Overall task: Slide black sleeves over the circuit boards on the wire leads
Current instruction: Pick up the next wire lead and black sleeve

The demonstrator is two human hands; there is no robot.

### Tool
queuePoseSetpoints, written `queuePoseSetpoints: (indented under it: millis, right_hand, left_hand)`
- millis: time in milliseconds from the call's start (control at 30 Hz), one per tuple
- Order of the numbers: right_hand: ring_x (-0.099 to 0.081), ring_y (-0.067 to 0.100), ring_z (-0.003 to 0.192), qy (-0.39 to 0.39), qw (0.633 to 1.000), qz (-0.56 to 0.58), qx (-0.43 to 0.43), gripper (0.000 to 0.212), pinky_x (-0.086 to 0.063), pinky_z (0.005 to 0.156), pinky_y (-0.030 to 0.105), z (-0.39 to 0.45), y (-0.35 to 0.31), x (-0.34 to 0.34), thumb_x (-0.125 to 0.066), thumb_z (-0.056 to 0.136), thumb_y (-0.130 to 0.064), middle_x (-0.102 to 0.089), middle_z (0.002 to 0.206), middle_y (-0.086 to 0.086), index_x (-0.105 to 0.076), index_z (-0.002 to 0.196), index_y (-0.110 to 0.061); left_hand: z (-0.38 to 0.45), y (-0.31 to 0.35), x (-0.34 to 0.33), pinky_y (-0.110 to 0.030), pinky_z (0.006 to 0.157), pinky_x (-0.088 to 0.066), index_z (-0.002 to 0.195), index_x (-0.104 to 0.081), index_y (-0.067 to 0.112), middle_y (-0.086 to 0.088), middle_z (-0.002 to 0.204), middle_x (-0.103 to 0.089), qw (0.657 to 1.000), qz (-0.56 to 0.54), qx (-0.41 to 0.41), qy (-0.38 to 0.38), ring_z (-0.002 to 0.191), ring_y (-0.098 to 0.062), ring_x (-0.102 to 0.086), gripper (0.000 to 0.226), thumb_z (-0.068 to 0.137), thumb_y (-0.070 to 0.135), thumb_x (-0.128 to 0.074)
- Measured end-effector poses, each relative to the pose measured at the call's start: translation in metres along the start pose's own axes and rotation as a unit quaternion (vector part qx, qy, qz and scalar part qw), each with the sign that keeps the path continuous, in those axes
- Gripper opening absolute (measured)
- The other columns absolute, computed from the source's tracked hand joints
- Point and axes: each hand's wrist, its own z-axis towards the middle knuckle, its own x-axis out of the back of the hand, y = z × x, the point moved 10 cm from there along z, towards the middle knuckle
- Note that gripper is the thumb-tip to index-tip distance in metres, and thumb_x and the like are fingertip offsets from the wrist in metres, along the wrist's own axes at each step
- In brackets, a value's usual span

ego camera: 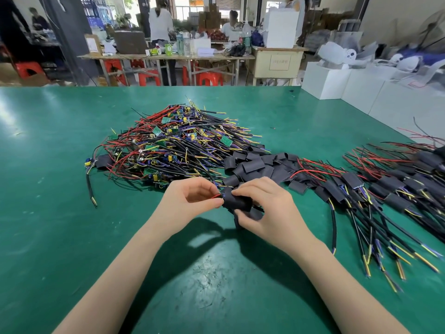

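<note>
My left hand (190, 201) pinches the red and black leads (215, 195) of one assembly at the middle of the green table (60, 165). My right hand (262, 208) grips a black sleeve (237, 202) around that assembly; its circuit board is hidden inside the sleeve and behind my fingers. Behind my hands lies a big heap of bare green circuit boards with wire leads (173, 143). A pile of loose black sleeves (255, 165) sits just right of the heap.
Sleeved assemblies (395, 186) are laid in rows at the right, leads fanning toward me. One stray sleeved piece (103, 161) lies at the heap's left edge. White boxes (337, 80) stand past the table's far right corner. People work at benches in the background.
</note>
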Motion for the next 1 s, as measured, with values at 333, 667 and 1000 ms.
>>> queuePoseSetpoints:
  millis: [333,667,1000]
  right_hand:
    - [-0.060,0.020,0.093,0.001,1.000,0.030,-0.004,0.032,-0.050,0.082,0.031,-0.001,0.000,0.000,-0.078,0.069,-0.008,-0.068,0.099,0.000,-0.071,0.101,-0.009]
    - [-0.061,0.018,0.090,0.001,0.998,0.058,-0.023,0.030,-0.047,0.083,0.021,-0.001,-0.001,0.000,-0.079,0.069,-0.008,-0.068,0.096,-0.002,-0.074,0.098,-0.011]
    - [-0.060,0.017,0.086,0.002,0.999,0.049,-0.014,0.027,-0.049,0.078,0.026,0.000,0.000,0.008,-0.079,0.069,-0.005,-0.068,0.093,-0.001,-0.075,0.095,-0.011]
  left_hand:
    - [-0.001,-0.004,0.004,-0.025,0.067,-0.058,0.072,-0.074,0.016,-0.014,0.075,-0.074,0.999,-0.028,0.027,0.001,0.069,-0.021,-0.072,0.016,0.078,0.001,-0.075]
    - [0.001,0.003,0.003,-0.014,0.067,-0.050,0.075,-0.071,0.018,-0.002,0.074,-0.072,0.999,0.033,-0.005,-0.010,0.067,-0.007,-0.064,0.021,0.078,-0.002,-0.076]
    - [0.001,0.008,0.005,-0.014,0.071,-0.050,0.081,-0.073,0.014,-0.004,0.081,-0.073,0.999,0.033,-0.036,0.004,0.072,-0.008,-0.066,0.015,0.080,-0.001,-0.074]
